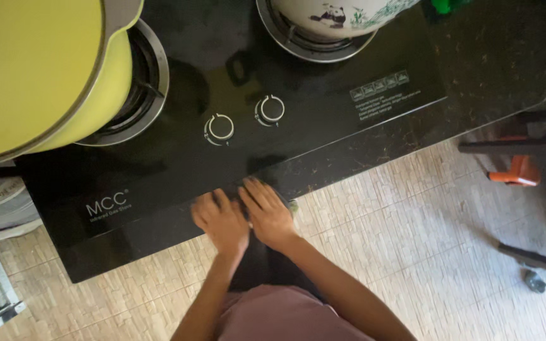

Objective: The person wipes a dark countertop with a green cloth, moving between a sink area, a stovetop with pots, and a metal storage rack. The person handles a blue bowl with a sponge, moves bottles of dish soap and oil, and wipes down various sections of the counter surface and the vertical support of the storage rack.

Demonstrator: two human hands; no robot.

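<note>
Lay pressed on the front edge of the black stove (159,208), a green cloth (289,205), mostly hidden under the hands, so no telling which way it ran. Pushed down flat on it, the right hand (270,215), fingers together. Rested just beside, touching, the left hand (221,221), fingers a bit spread, blurry. Sat further back, two round knobs (220,127). Stood on the left burner, a yellow pot (39,76); on the right burner, a white pot (339,16). Nothing between hands and knobs.
</note>
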